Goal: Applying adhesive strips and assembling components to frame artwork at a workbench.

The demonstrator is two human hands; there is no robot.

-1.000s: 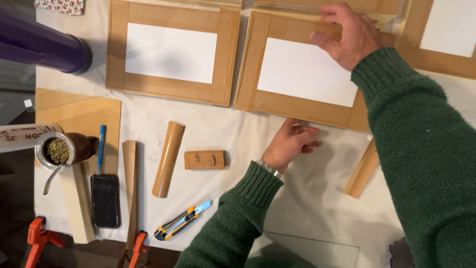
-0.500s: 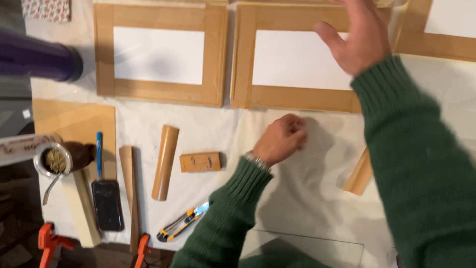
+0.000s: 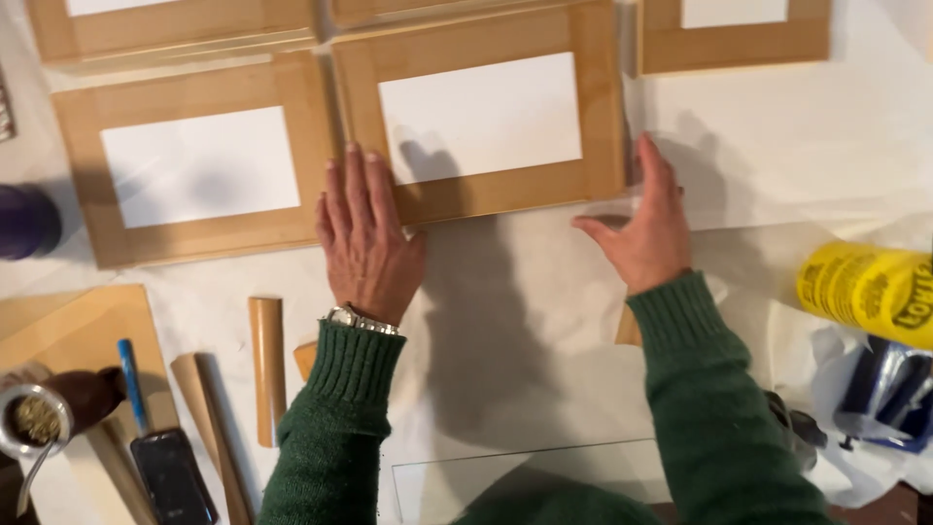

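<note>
Near the left edge of the table [image 3: 826, 146], which is covered with white cloth, a flat wooden frame [image 3: 194, 165] with a white rectangular centre lies. Below it a smooth wooden rod [image 3: 266, 369] lies. The left hand [image 3: 364, 238] is spread flat, fingers resting on the lower rail of the middle frame [image 3: 481, 122]. The right hand [image 3: 646, 224] is open at this frame's lower right corner, touching a clear sheet [image 3: 607, 206]. Toward the right edge lies a yellow roll [image 3: 865, 292].
</note>
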